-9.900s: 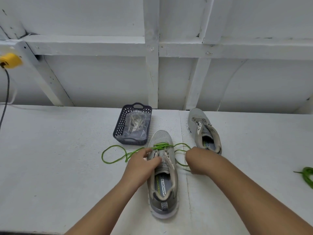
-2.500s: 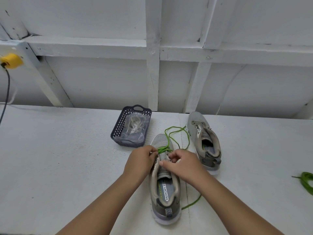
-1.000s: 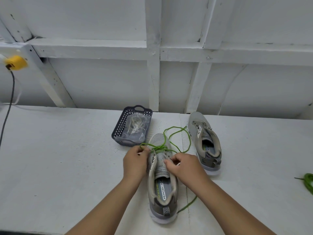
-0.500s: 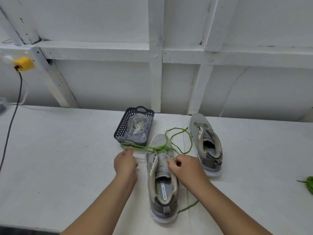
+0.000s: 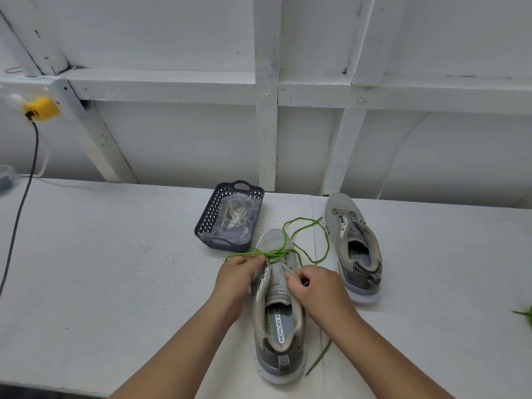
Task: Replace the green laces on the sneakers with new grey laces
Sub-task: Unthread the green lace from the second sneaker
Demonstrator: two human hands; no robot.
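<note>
Both hands at the near sneaker (image 5: 278, 312), working its green lace (image 5: 290, 243) at the lowest eyelets.

The left hand (image 5: 237, 279) pinches the green lace at the sneaker's left side, fingers curled round the strand; the right hand (image 5: 316, 286) has fingers curled at the right eyelet edge beside the tongue, apparently pinching it, though whether it holds the lace I cannot tell; the lace crosses the toe, loops out toward the second sneaker (image 5: 352, 246), and 1 end trails on the table (image 5: 100, 269) by the near sneaker's heel; the second sneaker stands unlaced to the right; the grey laces (image 5: 234, 216), bagged in clear plastic, lie in the dark basket (image 5: 208, 223) just beyond the near sneaker's toe; another green lace (image 5: 525, 313) shows at the right edge; a yellow plug (image 5: 41, 108) with a dark cable (image 5: 21, 203) sits at the far left.
</note>
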